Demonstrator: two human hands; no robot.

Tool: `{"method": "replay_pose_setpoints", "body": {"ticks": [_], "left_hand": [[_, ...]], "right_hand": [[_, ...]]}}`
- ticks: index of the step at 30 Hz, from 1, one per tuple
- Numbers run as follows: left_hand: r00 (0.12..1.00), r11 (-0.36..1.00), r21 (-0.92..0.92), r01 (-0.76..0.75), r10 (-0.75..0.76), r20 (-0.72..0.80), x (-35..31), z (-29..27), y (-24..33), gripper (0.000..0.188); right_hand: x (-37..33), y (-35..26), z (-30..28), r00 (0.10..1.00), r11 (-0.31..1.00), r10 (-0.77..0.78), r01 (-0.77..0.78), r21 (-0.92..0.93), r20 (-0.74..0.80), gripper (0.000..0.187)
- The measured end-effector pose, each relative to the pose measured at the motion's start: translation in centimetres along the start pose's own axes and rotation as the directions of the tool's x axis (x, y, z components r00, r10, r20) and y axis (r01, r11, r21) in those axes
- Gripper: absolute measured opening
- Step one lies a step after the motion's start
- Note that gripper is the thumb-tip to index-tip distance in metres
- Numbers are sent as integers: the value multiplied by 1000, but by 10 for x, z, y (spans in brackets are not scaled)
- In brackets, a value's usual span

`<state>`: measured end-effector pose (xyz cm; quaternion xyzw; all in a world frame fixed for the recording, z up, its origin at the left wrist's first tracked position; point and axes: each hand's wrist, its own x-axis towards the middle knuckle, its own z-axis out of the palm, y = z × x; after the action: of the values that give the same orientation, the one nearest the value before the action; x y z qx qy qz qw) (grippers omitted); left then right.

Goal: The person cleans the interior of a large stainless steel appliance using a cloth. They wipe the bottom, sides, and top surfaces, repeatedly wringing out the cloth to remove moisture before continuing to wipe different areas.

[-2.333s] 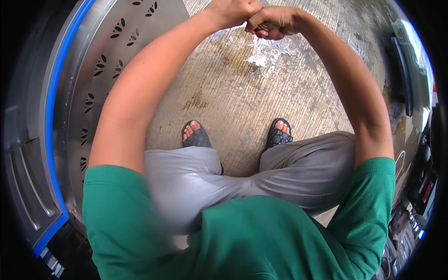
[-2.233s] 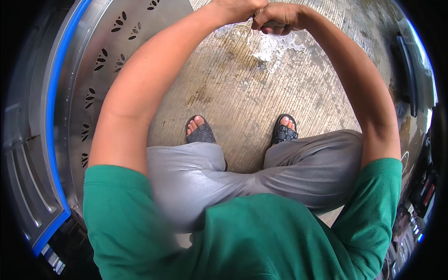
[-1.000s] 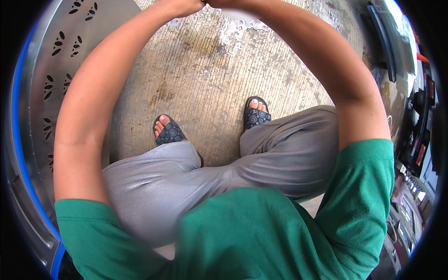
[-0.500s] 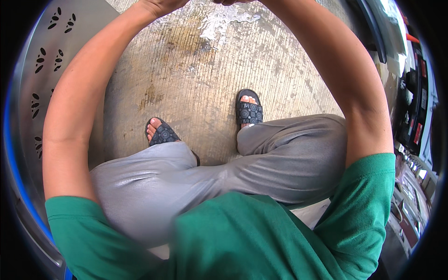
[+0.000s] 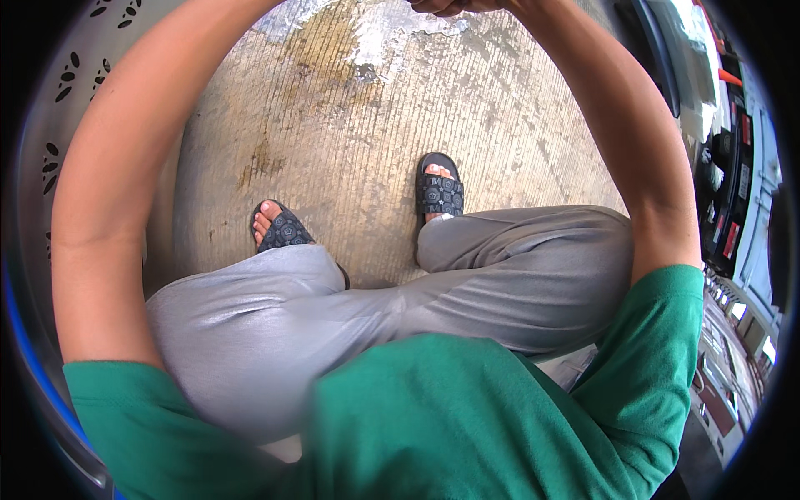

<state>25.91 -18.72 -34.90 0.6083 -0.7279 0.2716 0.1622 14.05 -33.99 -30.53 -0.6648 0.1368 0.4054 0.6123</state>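
Note:
Both my arms reach forward from green sleeves to the top edge. My right hand point(image 5: 457, 7) shows only in part there, above the concrete floor point(image 5: 358, 142). Its fingers are curled together; whatever they may hold is cut off by the edge. My left forearm point(image 5: 179, 62) runs out of the picture at the upper left, so my left hand is out of sight. Below lie my grey trousers point(image 5: 517, 275) and my feet in dark patterned slides, the left slide point(image 5: 286, 231) and the right slide point(image 5: 440, 196).
A pale metal panel point(image 5: 79, 125) with petal-shaped cut-outs stands close on my left. Wet, whitish patches point(image 5: 375, 42) mark the ridged floor ahead. On the right are a dark curved bar point(image 5: 658, 54), a whitish bag-like sheet point(image 5: 696, 79) and black racks point(image 5: 733, 183) with red parts.
My left hand has gone out past the top edge, and the left forearm sits farther left. My right hand has shifted right and shows a little more. The view has moved slightly.

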Motion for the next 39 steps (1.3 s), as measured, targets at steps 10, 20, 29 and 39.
{"method": "replay_pose_setpoints", "body": {"ticks": [10, 20, 29, 39], "left_hand": [[786, 785, -230, 575, -452, 421, -9, -9, 9, 18], [417, 666, 161, 728, -617, 667, 17, -25, 7, 27], [497, 556, -144, 818, -559, 664, 7, -13, -1, 26], [738, 750, -55, 659, -631, 238, 3, -22, -23, 32]], "right_hand": [[62, 8, -8, 774, 384, -551, -96, -918, -312, 16], [58, -13, -7, 742, 367, -550, -200, -909, -385, 18], [68, -5, -17, 586, 81, -785, -225, -971, -201, 18], [65, -41, -20, 644, 396, -691, -43, -917, -328, 13]]}}
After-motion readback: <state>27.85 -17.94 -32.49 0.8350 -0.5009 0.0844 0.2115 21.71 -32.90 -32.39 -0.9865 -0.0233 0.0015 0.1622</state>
